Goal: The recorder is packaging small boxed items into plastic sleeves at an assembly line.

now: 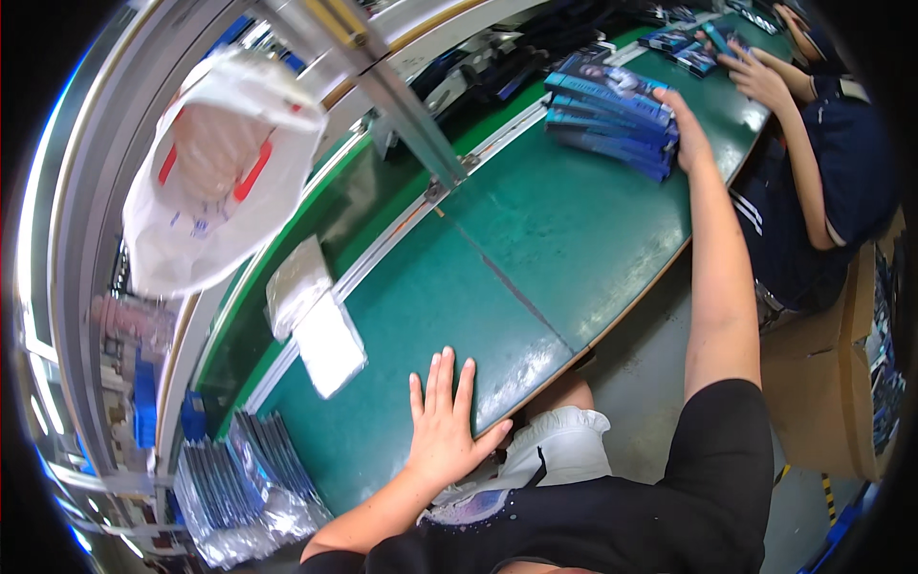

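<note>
My left hand (443, 426) lies flat near the front edge of the green worktable (421, 297), fingers spread, with nothing under it that I can see. Stretched out to the far right, my right hand (690, 139) grips the right end of a stack of blue printed boxes (612, 115). The boxes lie on one another, slightly fanned. Part of its fingers is hidden behind the stack. Left of my left hand, clear plastic packets (325, 335) lie by the table's back rail.
Rows of thin plastic-wrapped packs (239, 478) stand at the lower left. A white plastic bag (220, 172) hangs at the upper left beside a metal post (402, 110). At the right, a co-worker's hands (751, 77) handle similar boxes. Below them stands a filled cardboard carton (813, 383).
</note>
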